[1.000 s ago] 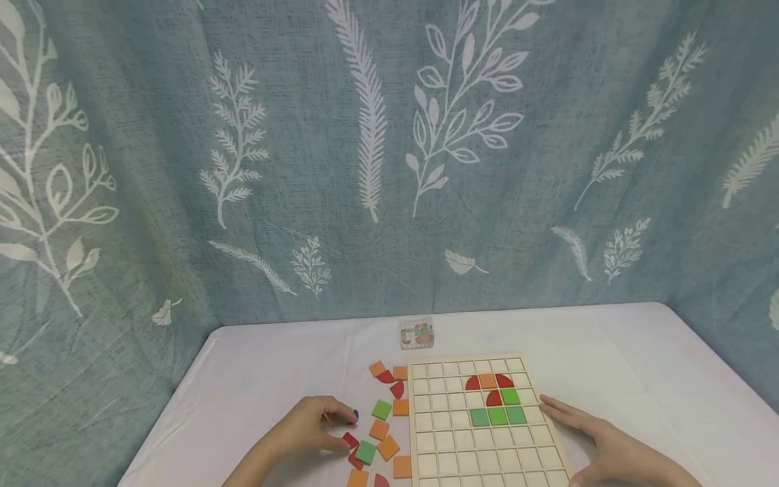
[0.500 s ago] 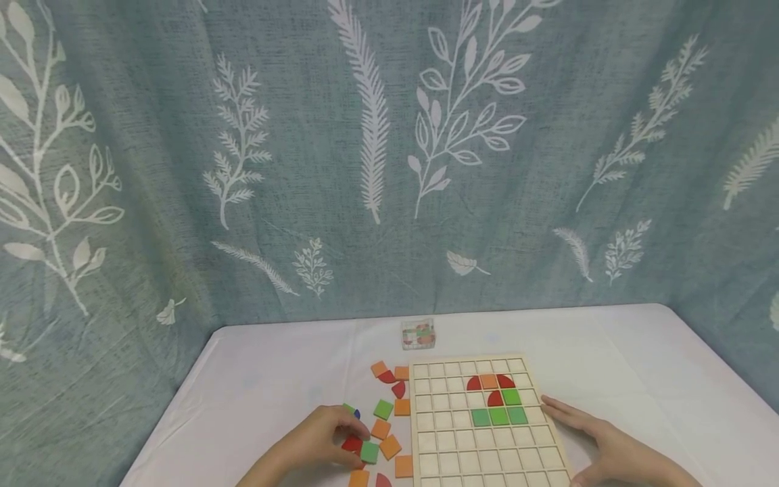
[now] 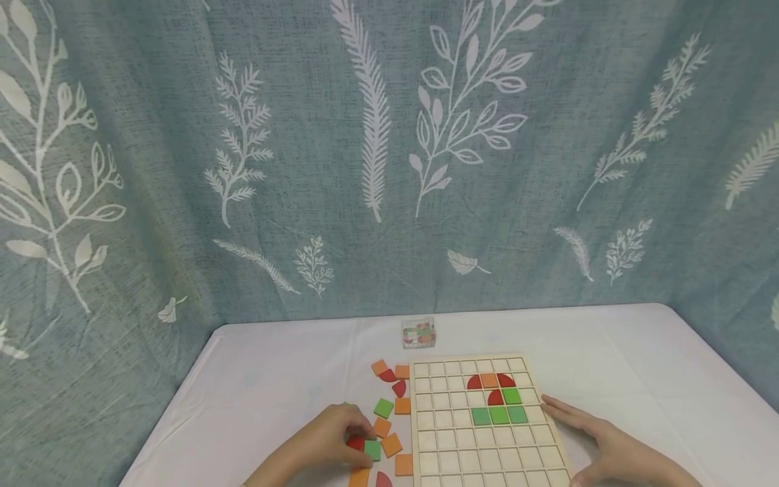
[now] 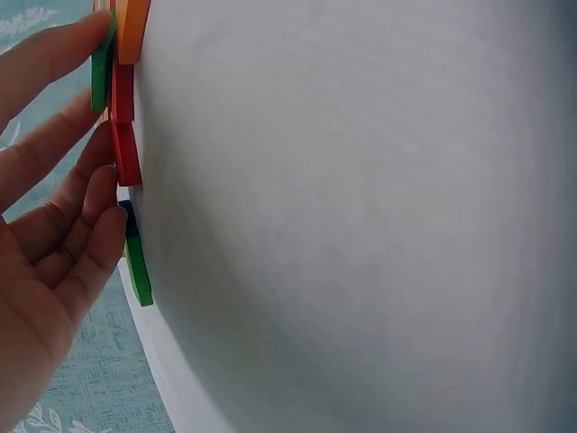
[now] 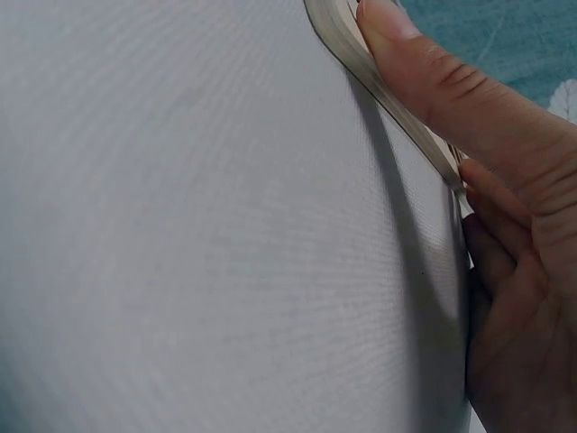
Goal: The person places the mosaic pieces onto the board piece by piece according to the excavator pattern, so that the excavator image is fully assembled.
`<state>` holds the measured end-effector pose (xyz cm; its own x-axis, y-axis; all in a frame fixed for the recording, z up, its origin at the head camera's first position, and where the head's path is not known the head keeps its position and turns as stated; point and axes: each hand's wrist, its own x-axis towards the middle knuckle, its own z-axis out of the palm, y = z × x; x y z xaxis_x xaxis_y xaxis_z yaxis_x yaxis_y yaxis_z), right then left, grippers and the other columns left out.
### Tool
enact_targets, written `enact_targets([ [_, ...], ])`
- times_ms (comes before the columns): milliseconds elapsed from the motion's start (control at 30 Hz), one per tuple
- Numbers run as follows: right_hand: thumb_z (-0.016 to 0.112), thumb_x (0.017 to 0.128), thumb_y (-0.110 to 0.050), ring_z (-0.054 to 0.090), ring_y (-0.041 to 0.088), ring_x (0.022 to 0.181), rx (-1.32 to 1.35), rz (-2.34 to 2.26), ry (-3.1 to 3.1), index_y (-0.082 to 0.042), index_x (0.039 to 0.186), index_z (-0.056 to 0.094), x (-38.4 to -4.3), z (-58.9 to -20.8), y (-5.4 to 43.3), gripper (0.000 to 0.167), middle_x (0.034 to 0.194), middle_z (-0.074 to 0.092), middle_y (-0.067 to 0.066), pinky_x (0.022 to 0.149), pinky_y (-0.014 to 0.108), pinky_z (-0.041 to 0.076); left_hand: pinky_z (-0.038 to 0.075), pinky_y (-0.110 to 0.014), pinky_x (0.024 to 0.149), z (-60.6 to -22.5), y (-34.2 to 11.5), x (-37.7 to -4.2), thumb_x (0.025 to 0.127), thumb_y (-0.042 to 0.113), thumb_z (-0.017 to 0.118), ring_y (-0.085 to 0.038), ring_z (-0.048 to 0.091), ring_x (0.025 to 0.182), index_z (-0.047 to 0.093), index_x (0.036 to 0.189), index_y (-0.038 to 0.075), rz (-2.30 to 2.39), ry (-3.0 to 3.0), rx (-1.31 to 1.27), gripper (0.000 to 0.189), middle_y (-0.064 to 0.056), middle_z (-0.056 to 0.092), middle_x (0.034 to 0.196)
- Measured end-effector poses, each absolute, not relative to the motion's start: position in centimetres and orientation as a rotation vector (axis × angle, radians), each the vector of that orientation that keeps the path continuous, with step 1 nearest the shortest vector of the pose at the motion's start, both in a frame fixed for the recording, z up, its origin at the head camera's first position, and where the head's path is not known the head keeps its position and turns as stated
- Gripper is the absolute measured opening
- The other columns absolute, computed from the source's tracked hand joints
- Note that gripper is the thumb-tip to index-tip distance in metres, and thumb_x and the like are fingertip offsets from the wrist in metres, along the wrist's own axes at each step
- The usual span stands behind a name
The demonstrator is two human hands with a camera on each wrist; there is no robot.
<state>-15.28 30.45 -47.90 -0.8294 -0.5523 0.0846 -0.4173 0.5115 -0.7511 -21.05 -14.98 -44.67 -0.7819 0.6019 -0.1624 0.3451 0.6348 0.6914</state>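
Note:
In the head view my left hand (image 3: 335, 436) is low over the loose tiles at the left of the board. Thumb and index finger pinch a green square tile (image 3: 372, 450) by opposite edges; the left wrist view shows the green tile (image 4: 102, 72) between those fingertips. Red tiles (image 4: 126, 153) lie under the fingers, partly hidden in the head view. My right hand (image 3: 608, 443) rests along the right edge of the wooden grid board (image 3: 450, 439), fingers extended. In the right wrist view its thumb (image 5: 433, 81) lies on the board's rim (image 5: 388, 99).
Red, orange and green tiles form a small pattern on the board, including an orange square (image 3: 489, 380). Several loose tiles, such as an orange square (image 3: 391, 445), lie along its left side. A small clear box (image 3: 418, 333) of coloured pieces stands behind the board, before a curtain (image 3: 365, 270).
My left hand has moved right and slightly down from the blue-marked piece to the green square, with thumb and index closing on that tile. The right hand and board stay put.

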Motion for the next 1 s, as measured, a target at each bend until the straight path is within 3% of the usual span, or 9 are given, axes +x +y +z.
enact_targets([
  [500, 0.080, 0.066, -0.027, 0.011, -0.017, 0.129, -0.826, -1.216, 2.583, -0.012, 0.144, 0.031, -15.4, -48.2, 30.4, 0.094, 0.152, 0.023, 0.007, 0.095, 0.010, 0.025, 0.044, -0.021, 0.063, -43.7, -14.7, -21.9, 0.069, 0.028, 0.079, -0.006, 0.050, 0.069, 0.074, 0.085, 0.019, 1.022, 2.608, 0.766, 0.019, 0.014, 0.065, 0.081],
  [733, 0.082, 0.059, -0.031, 0.011, -0.019, 0.128, -0.817, -1.139, 2.691, -0.013, 0.142, 0.036, -15.4, -48.5, 30.4, 0.097, 0.150, 0.027, 0.006, 0.095, 0.011, 0.025, 0.044, -0.025, 0.066, -42.8, -12.0, -22.9, 0.069, 0.031, 0.079, -0.011, 0.052, 0.076, 0.074, 0.089, 0.018, 0.965, 2.613, 0.778, 0.024, 0.014, 0.065, 0.083],
  [1000, 0.083, 0.059, -0.030, 0.012, -0.018, 0.129, -0.830, -1.161, 2.673, -0.010, 0.141, 0.037, -15.6, -48.5, 30.4, 0.096, 0.149, 0.027, 0.009, 0.096, 0.007, 0.021, 0.042, -0.027, 0.071, -42.1, -7.4, -24.4, 0.073, 0.032, 0.077, -0.011, 0.053, 0.080, 0.073, 0.093, 0.017, 0.955, 2.606, 0.886, 0.026, 0.010, 0.066, 0.083],
])
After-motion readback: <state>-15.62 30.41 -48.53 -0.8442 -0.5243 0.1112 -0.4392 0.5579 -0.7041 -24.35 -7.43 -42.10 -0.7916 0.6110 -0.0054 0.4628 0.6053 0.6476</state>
